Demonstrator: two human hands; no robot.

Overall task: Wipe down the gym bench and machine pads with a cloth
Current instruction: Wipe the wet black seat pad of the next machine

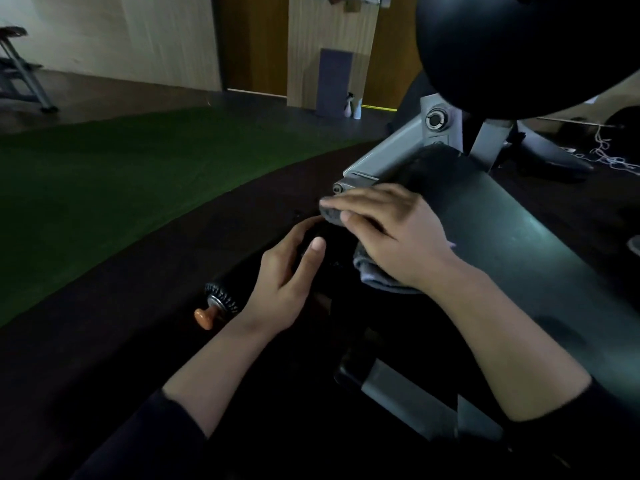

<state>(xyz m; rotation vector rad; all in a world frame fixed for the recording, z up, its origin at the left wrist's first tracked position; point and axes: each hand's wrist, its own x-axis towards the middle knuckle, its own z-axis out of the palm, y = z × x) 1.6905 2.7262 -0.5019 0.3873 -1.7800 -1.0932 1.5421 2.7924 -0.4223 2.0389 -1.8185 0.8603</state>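
Observation:
A long dark bench pad (pixel 519 244) runs from the centre toward the lower right. My right hand (pixel 391 230) lies flat on a grey cloth (pixel 374 271), pressing it onto the pad's left edge with straight fingers. My left hand (pixel 287 275) curls around the dark underside edge of the pad just left of the cloth. A large round black machine pad (pixel 519 46) hangs at the upper right, above the grey metal frame (pixel 391 154).
An adjustment knob with an orange tip (pixel 214 306) sticks out below my left hand. Green turf (pixel 121 168) and dark rubber flooring lie to the left. A spray bottle (pixel 349 105) stands by the far wall. Another machine's frame (pixel 20 64) is at the far left.

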